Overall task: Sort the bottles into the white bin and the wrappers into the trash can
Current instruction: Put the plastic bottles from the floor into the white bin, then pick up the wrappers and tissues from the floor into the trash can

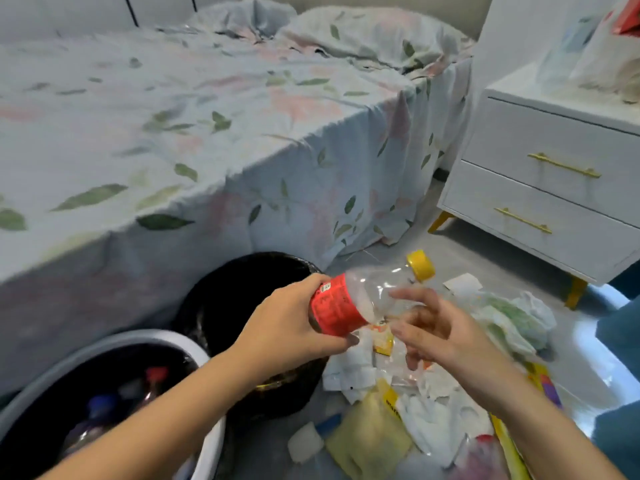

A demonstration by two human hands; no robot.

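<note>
While the left hand (294,323) grips the clear plastic bottle with the red label and yellow cap (349,303) around its labelled base, thumb underneath and fingers curled over the top, the bottle lies tilted with its cap pointing up and away from the person. Just beside it the right hand (440,327) hovers with its fingers loosely spread and blurred, close to the bottle's clear middle; whether the fingertips touch the plastic I cannot tell, and it holds nothing. The two hands are near each other, with the bottle between them.

Directly beneath the left hand and its wrist sits the round trash can lined with a black bag (249,299). Nearer the person, under the left forearm, stands the white round bin (194,344), with several bottles lying in its dark inside, one red cap and one blue cap showing. Below and beyond the right hand, a heap of crumpled white, yellow and green wrappers (433,410) is spread over the grey floor (485,254).

Beyond both hands stretches the bed with a pale floral sheet (173,116), and to the far right of the right hand stands a white two-drawer nightstand with gold handles (540,188).
</note>
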